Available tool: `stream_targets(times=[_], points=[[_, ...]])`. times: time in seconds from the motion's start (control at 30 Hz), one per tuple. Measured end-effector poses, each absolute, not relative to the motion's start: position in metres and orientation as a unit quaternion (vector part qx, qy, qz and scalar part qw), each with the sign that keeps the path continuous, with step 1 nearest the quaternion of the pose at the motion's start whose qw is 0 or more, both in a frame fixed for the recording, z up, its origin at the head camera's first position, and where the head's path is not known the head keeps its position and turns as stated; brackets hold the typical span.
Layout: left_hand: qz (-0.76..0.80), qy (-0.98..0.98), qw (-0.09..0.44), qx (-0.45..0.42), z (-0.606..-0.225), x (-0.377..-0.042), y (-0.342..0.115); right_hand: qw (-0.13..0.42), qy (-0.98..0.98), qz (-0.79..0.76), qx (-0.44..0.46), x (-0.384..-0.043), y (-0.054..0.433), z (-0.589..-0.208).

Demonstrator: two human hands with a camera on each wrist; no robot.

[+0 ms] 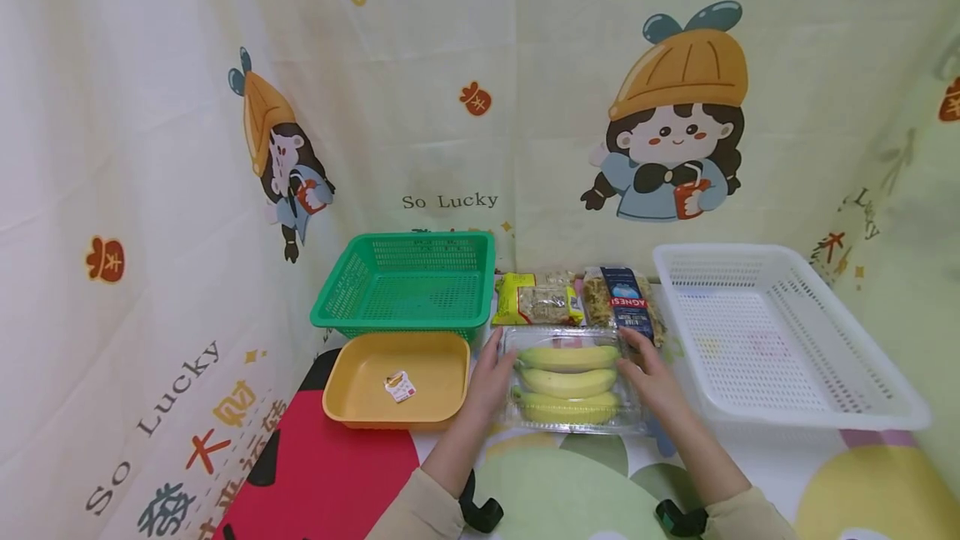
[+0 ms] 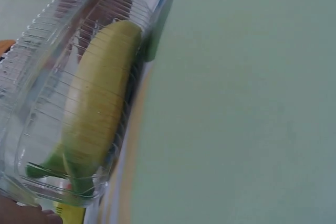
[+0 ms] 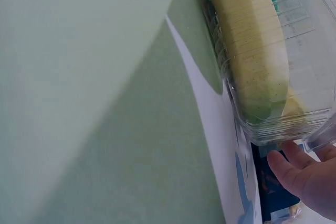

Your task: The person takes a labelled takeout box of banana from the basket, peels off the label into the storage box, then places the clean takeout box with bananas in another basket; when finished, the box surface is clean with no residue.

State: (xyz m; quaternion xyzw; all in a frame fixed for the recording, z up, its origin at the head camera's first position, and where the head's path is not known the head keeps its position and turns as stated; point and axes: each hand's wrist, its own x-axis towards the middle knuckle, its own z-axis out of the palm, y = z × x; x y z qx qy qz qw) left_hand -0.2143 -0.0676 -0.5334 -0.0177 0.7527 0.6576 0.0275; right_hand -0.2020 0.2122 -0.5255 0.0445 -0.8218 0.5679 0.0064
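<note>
A clear plastic clamshell box (image 1: 573, 337) with three yellow bananas (image 1: 570, 382) lies before me, its lid over the fruit. At its left side is my left hand (image 1: 489, 377), fingers fairly straight along the edge. My right hand (image 1: 651, 373) rests at the right side, its fingers near the far right corner and the thumb lower down. In the right wrist view the thumb (image 3: 283, 171) stands spread from the other fingers, close to the box's end. The left wrist view shows only part of the left fingers (image 2: 31, 214) beside the box; their tips are partly cut off.
A green basket (image 1: 401, 327) stands at the back left, with a yellow tub (image 1: 360, 422) holding a small label (image 1: 400, 387) in front. Behind the box lie a yellow food packet (image 1: 538, 302) and a pasta bag (image 1: 622, 302). A white basket (image 1: 810, 417) stands at right.
</note>
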Motion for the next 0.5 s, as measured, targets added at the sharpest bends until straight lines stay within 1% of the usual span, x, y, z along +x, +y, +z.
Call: stream_targets(times=[0.3, 0.5], points=[[0.713, 0.699, 0.055, -0.006, -0.544, -0.217, -0.069, 0.009, -0.822, 0.568, 0.031, -0.203, 0.211, -0.529], [0.712, 0.7, 0.057, -0.006, -0.547, -0.216, -0.069, 0.01, -0.825, 0.565, 0.021, -0.205, 0.211, -0.532]])
